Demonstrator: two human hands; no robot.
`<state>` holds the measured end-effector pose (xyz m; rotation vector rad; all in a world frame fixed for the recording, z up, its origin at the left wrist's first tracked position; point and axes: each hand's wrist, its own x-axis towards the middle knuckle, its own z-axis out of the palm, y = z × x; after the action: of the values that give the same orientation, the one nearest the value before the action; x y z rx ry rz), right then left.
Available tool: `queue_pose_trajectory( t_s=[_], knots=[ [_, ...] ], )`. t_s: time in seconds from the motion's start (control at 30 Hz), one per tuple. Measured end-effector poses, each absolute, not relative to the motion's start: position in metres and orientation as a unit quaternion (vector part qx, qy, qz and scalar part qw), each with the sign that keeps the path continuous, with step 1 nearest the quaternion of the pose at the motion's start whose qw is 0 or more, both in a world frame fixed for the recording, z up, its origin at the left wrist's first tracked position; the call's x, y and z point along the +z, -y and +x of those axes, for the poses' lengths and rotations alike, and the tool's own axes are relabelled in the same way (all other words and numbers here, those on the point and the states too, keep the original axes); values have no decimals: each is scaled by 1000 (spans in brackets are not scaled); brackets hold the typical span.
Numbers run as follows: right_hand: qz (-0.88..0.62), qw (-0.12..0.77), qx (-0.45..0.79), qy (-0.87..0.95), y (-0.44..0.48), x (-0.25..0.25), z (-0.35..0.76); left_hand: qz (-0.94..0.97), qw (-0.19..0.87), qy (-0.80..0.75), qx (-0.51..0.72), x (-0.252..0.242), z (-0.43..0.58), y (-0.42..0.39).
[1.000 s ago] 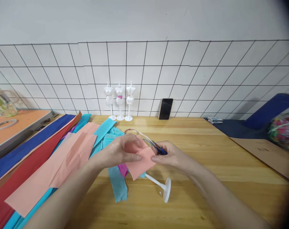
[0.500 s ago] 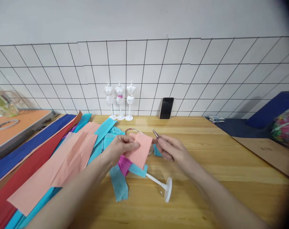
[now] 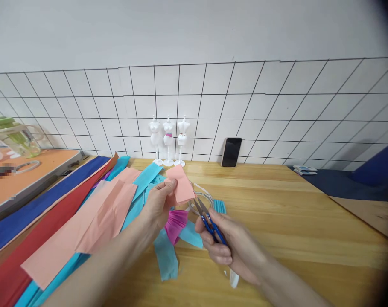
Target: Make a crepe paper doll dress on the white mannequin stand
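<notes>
Between the thumb and fingers of my left hand (image 3: 160,200) is a folded piece of pink crepe paper (image 3: 182,183). My right hand (image 3: 229,238) grips blue-handled thread snips (image 3: 209,221), whose parted blades reach the lower right corner of the pink paper. I cannot tell whether they touch it. Below the hands lie a pleated magenta piece (image 3: 175,224) and light blue paper strips (image 3: 166,256). A white stand base (image 3: 234,279) shows beside my right wrist, the rest hidden by the hand. Behind the snips are a ring of tape or wire (image 3: 202,194) and a pleated turquoise piece (image 3: 220,206).
Long strips of pink (image 3: 85,230), red (image 3: 53,230) and blue (image 3: 49,198) crepe paper cover the left side. Three small white mannequins (image 3: 168,136) and a phone (image 3: 231,152) stand by the wall. Brown cardboard (image 3: 369,213) lies at the right, a bottle (image 3: 16,136) at the left.
The pink paper has been turned and raised slightly in my left hand. My right hand has rotated, bringing the snips' open blades to the paper's corner. The camera view has shifted a little.
</notes>
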<state>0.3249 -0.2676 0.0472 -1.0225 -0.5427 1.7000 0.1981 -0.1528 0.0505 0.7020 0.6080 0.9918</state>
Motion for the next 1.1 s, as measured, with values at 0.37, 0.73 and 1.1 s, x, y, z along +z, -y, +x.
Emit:
queue_pose_trajectory(
  t_s=[0.37, 0.73, 1.1],
  knots=[
    [-422, 527, 702, 228, 266, 42, 326, 258, 814, -355, 381, 56, 200, 160],
    [-417, 562, 674, 237, 273, 43, 317, 280, 816, -351, 364, 57, 200, 160],
    [-426, 564, 672, 221, 269, 41, 320, 343, 794, -324, 383, 47, 203, 165]
  ],
)
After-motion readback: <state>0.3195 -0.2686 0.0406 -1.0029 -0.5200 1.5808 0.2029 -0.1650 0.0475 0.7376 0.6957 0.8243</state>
